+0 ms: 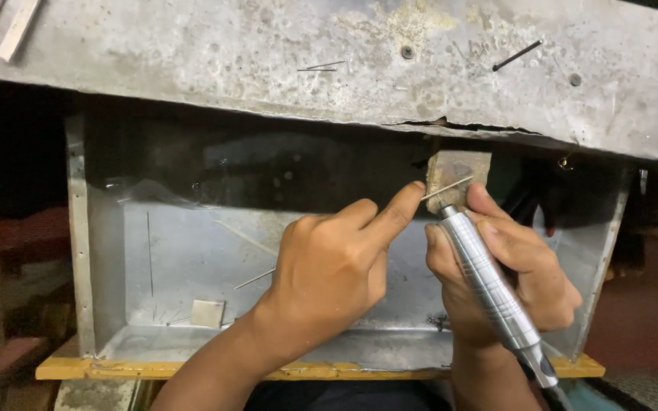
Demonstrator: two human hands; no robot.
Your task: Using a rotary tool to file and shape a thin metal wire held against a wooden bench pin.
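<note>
View from above a worn grey workbench top spanning the whole upper part of the frame, pitted and stained, w/ screw heads and a few loose thin pins lying on it; a dark nail lies at upper right. Two pale flat strips at the upper left corner are cut off by the frame edge.

Below the bench, centre frame, sits an open sheet-metal tray, grey, w/ a yellow front edge along the bottom. Its back is in deep shadow; contents there are hard to make out. On the tray floor at lower left lies a small pale square piece, w/ a few thin wires near it.

At centre right, a small worn wooden block juts out from under the bench edge.

Left hand comes up from bottom centre: index finger stretched out, its tip pressing a thin metal wire against the block; other fingers curled in. Thumb is hidden behind the hand, so whether it pinches the wire can't be told.

Right hand, lower right, is wrapped around a silver ribbed rotary handpiece, fingers closed on the barrel. The tool's tip points up-left, at the wire by the block; the bit itself is too small to see. Its cord end is cut off at the bottom edge.

Sides of the frame are dark, blurred.
</note>
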